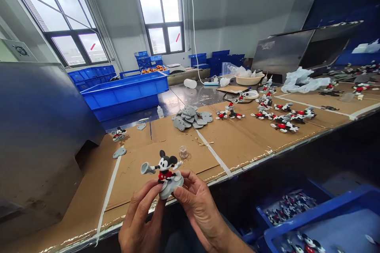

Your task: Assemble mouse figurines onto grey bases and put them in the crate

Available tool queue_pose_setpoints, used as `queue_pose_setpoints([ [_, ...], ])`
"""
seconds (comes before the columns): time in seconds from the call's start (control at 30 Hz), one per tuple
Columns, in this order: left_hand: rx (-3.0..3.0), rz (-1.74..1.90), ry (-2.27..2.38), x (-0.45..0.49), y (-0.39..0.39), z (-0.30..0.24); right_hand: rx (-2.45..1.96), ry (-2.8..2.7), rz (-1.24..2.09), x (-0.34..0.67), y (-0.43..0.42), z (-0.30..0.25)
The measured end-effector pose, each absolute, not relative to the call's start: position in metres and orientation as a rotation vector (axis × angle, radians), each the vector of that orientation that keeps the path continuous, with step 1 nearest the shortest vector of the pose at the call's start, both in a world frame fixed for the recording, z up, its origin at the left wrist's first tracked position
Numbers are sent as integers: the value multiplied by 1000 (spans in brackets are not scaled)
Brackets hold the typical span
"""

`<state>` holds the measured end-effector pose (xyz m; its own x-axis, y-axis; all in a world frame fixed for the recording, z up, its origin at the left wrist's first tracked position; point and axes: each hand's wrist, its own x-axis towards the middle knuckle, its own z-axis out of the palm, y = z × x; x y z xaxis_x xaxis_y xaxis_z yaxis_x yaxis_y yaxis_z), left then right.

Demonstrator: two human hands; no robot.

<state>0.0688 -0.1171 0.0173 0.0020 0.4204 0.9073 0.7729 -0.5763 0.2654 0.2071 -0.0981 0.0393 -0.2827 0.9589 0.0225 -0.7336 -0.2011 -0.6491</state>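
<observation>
A small mouse figurine (165, 168) in black, white and red stands upright on a grey oval base (171, 186). My left hand (141, 218) pinches the base from the lower left. My right hand (198, 204) grips the same base from the right, thumb on its rim. I hold it just above the front edge of the cardboard-covered table (237, 134). The figurine's outstretched arm carries a grey piece at the left.
A heap of grey bases (191, 117) lies mid-table, with many finished figurines (282, 116) to the right. One lone figurine (119, 133) and a loose base (119, 152) lie at left, a small clear jar (183, 151) near my hands. Blue crates (124, 93) stand behind, blue bins (314, 221) below right.
</observation>
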Motion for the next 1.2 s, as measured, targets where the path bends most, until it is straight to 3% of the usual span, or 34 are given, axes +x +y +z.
queue_pose_setpoints([
  [0.23, -1930, -1380, -1163, 58, -116, 19, -520, -719, 1767, 209, -101, 43],
  [0.47, -1990, -1478, -1035, 64, -116, 26, -592, -741, 1755, 212, -103, 42],
  [0.63, -2058, -1352, -1020, 57, -119, 29, -587, -916, 1767, 220, -97, 34],
  [0.7, -2059, -1369, -1066, 55, -122, 31, -613, -1132, 1583, 229, -93, 33],
  [0.83, -2055, -1402, -1060, 56, -126, 37, -536, -1691, 756, 248, -84, 37],
  [0.9, -2013, -1427, -1059, 58, -126, 39, -440, -1851, 492, 253, -80, 41],
  [1.03, -2041, -1505, -1032, 59, -128, 40, -438, -1940, 225, 254, -77, 49],
  [1.2, -2089, -1591, -1059, 58, -131, 39, -428, -1978, 117, 254, -76, 56],
])
